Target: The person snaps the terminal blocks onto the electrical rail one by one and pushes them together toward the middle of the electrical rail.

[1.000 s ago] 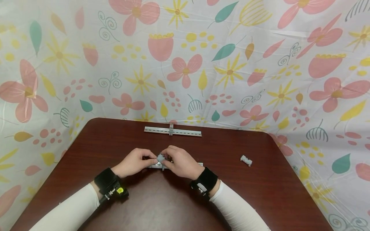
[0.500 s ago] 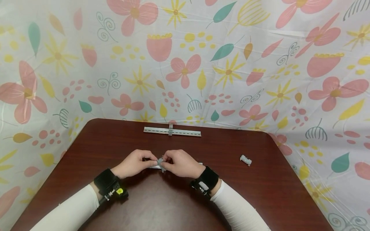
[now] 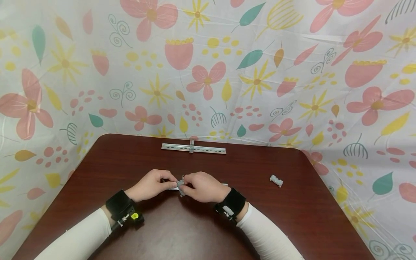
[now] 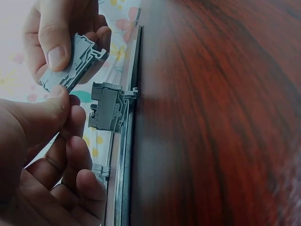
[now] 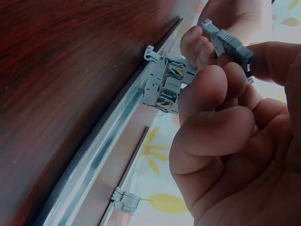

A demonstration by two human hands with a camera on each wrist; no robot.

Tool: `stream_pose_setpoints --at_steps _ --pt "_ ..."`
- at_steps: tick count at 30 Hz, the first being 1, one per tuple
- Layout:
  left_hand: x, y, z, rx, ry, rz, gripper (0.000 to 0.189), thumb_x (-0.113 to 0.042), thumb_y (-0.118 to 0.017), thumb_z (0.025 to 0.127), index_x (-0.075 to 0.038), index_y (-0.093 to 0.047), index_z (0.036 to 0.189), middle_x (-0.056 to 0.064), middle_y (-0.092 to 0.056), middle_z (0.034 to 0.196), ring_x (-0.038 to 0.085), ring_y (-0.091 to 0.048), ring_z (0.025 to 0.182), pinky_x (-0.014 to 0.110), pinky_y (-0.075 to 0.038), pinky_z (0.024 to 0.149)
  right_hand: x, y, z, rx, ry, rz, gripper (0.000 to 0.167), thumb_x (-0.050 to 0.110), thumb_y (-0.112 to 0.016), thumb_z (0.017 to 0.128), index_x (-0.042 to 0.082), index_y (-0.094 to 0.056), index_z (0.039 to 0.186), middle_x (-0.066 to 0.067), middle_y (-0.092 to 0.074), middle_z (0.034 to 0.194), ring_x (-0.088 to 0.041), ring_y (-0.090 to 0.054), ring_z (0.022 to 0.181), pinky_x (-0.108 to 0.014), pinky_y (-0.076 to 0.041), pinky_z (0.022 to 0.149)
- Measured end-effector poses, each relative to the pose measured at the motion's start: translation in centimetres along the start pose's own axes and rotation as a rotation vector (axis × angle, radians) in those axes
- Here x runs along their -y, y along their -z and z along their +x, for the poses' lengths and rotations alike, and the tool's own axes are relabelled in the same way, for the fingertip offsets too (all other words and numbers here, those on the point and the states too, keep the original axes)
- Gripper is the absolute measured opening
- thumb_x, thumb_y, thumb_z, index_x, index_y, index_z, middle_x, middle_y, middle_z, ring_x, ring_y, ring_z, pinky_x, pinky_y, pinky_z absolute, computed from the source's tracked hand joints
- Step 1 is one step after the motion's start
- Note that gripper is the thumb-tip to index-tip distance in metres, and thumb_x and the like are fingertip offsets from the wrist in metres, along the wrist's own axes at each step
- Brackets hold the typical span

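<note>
A grey DIN-rail terminal block (image 4: 77,63) is held tilted above a metal rail. My right hand (image 3: 203,186) grips it, thumb flat on its side face. Fingertips of my left hand (image 3: 152,185) pinch its lower end in the left wrist view. Just beside it, a second grey terminal block (image 5: 162,82) is seated on the near DIN rail (image 5: 101,148), and the held one is apart from it. Orange parts show inside the seated block in the right wrist view. From the head view, both hands cover much of the near rail.
Farther back on the dark red wooden table (image 3: 253,213) lies another DIN rail (image 3: 208,149) with a grey block (image 3: 192,146) clipped across it. One loose grey terminal block (image 3: 276,180) lies at the right. A floral curtain (image 3: 208,72) hangs behind the table.
The held terminal block has turned between my fingers and shifted slightly toward me. My right hand has moved a little toward me with it, while my left hand has barely moved.
</note>
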State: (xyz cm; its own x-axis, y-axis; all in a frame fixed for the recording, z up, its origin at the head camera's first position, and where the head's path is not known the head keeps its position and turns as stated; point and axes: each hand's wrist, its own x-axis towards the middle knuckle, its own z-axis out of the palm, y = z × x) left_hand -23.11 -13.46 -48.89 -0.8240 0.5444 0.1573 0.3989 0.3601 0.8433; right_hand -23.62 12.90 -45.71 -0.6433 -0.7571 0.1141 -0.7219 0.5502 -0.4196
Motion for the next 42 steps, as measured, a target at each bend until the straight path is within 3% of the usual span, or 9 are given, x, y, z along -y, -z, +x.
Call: stream_pose_setpoints --at_steps 13,23,31,42 --pt "0.2 0.1 0.2 -0.011 0.017 0.034 0.009 -0.021 -0.077 0.109 -0.020 -0.085 0.113 -0.007 -0.078 0.103 0.012 -0.063 0.085 0.026 -0.052 0.076 -0.1 -0.1 0.0 -0.029 0.006 -0.006 0.034 0.028 -0.064 0.114 0.026 -0.059 0.080 0.013 -0.048 0.066 -0.003 -0.046 0.058 -0.022 -0.035 0.055" --pt "0.2 0.6 0.2 -0.102 0.024 0.098 0.013 -0.023 -0.078 0.108 -0.016 -0.085 0.116 -0.008 -0.077 0.108 0.015 -0.061 0.084 0.030 -0.050 0.077 -0.6 0.9 -0.1 -0.094 -0.003 0.009 0.039 0.020 -0.066 0.110 0.022 -0.051 0.074 0.012 -0.038 0.064 -0.003 -0.036 0.057 -0.023 -0.030 0.057" --pt "0.5 0.7 0.0 -0.128 0.040 0.187 0.018 -0.021 -0.082 0.105 -0.012 -0.083 0.121 -0.007 -0.072 0.114 0.015 -0.066 0.103 0.036 -0.054 0.087 -1.2 1.5 -0.4 -0.170 -0.094 0.026 0.036 0.019 -0.065 0.108 0.020 -0.053 0.073 0.012 -0.037 0.062 -0.004 -0.034 0.053 -0.026 -0.030 0.056" --pt "0.8 0.6 0.0 -0.104 0.042 0.335 0.028 -0.022 -0.088 0.099 -0.009 -0.083 0.123 0.001 -0.071 0.114 0.025 -0.063 0.109 0.045 -0.055 0.094 -2.2 1.3 -0.3 -0.227 -0.232 0.027 0.038 0.020 -0.064 0.107 0.019 -0.052 0.071 0.011 -0.036 0.060 -0.007 -0.034 0.053 -0.028 -0.030 0.057"
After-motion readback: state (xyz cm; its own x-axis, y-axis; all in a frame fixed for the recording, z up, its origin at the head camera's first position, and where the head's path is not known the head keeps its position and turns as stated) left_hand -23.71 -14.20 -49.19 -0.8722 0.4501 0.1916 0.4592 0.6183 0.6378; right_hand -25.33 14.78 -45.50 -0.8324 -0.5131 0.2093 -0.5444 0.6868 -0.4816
